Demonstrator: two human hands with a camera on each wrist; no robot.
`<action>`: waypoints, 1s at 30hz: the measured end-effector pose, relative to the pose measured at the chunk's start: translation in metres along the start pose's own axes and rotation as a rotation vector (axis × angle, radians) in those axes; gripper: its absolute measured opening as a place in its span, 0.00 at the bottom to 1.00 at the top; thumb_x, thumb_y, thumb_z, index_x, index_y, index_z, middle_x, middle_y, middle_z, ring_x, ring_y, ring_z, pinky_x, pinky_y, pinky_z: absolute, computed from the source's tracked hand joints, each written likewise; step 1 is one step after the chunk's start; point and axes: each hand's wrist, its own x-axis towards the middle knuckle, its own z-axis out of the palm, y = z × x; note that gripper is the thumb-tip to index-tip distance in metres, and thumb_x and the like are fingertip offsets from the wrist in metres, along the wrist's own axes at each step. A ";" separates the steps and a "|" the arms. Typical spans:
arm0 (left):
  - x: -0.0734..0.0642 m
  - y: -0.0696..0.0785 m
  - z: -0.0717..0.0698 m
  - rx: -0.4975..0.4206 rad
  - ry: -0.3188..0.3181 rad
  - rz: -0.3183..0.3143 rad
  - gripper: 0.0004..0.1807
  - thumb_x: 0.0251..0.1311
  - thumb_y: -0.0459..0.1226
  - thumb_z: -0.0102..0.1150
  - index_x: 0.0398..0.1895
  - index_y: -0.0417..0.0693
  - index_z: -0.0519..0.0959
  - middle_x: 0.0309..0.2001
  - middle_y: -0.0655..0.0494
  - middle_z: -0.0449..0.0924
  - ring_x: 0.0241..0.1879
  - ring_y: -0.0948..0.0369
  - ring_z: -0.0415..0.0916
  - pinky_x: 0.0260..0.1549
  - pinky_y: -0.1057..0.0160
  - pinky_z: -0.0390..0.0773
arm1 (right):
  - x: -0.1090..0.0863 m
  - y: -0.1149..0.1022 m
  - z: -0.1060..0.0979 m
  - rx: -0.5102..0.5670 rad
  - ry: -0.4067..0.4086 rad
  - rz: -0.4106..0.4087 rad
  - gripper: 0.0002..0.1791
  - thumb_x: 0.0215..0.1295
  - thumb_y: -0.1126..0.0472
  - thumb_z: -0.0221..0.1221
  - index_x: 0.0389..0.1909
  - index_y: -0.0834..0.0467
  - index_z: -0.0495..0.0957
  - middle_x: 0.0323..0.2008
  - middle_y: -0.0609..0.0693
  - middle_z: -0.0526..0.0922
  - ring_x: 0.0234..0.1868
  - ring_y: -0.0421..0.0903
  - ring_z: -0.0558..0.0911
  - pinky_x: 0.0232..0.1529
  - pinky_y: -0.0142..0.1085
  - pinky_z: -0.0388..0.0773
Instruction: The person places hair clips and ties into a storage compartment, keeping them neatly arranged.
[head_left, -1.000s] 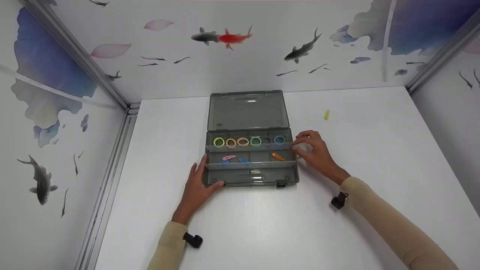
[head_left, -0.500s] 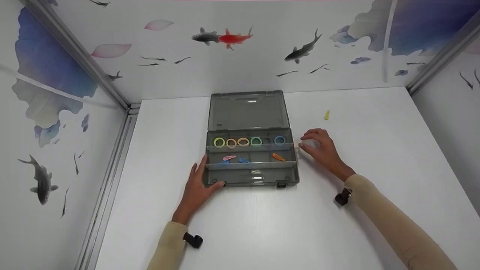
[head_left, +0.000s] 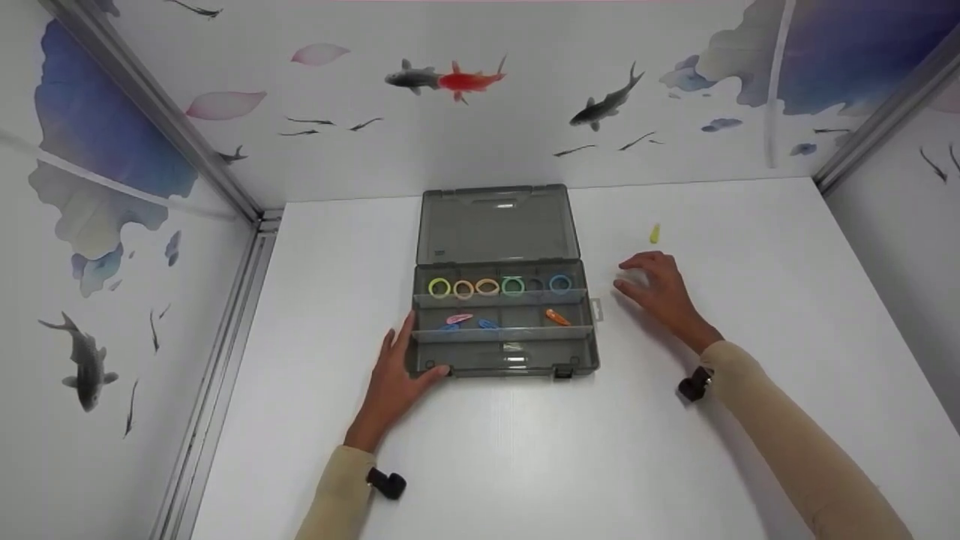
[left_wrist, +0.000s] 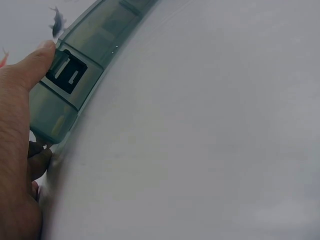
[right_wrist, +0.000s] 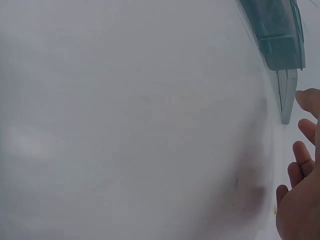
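Observation:
A grey see-through storage box (head_left: 465,354) lies with its lid (head_left: 496,225) swung back, on the white table. My left hand (head_left: 394,375) holds its front left corner, thumb on the front edge by a latch (left_wrist: 67,71) and fingers along the left side. Several coil hair ties, such as a green one (head_left: 513,286), fill the back row. The middle row has a pink hair clip (head_left: 460,319), blue ones (head_left: 488,324) and an orange one (head_left: 557,317). My right hand (head_left: 664,292) hovers right of the box, fingers loosely bent, holding nothing, just below a yellow hair clip (head_left: 655,233).
A clear hanging tab (head_left: 597,310) sticks out from the box's right side. Behind the table (head_left: 510,465) rises a white wall (head_left: 525,150) printed with fish; further walls stand left and right. Small cameras sit on both wrists.
My right hand has drawn away from the box's right side, moving right and slightly back toward the yellow hair clip. The clear tab now shows fully. My left hand stays on the box.

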 end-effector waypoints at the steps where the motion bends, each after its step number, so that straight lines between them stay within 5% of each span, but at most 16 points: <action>1: 0.000 0.000 0.000 0.001 0.000 -0.003 0.62 0.63 0.64 0.77 0.92 0.65 0.50 0.88 0.42 0.55 0.87 0.34 0.43 0.74 0.21 0.57 | 0.001 0.001 -0.002 -0.011 0.001 0.012 0.14 0.68 0.68 0.76 0.52 0.68 0.88 0.54 0.63 0.83 0.60 0.53 0.72 0.63 0.49 0.63; 18: -0.001 -0.003 0.002 0.005 0.006 -0.026 0.62 0.62 0.65 0.77 0.92 0.66 0.51 0.87 0.42 0.56 0.87 0.34 0.43 0.74 0.21 0.57 | 0.025 0.018 -0.027 -0.095 0.024 0.165 0.20 0.75 0.62 0.71 0.60 0.69 0.84 0.61 0.68 0.79 0.69 0.66 0.69 0.73 0.64 0.58; 30: 0.000 -0.002 0.001 0.024 0.009 0.005 0.62 0.62 0.66 0.76 0.92 0.66 0.50 0.87 0.37 0.56 0.86 0.31 0.46 0.72 0.21 0.61 | 0.045 0.034 -0.059 -0.131 -0.008 0.380 0.32 0.80 0.51 0.67 0.75 0.65 0.75 0.73 0.68 0.70 0.74 0.65 0.65 0.75 0.62 0.63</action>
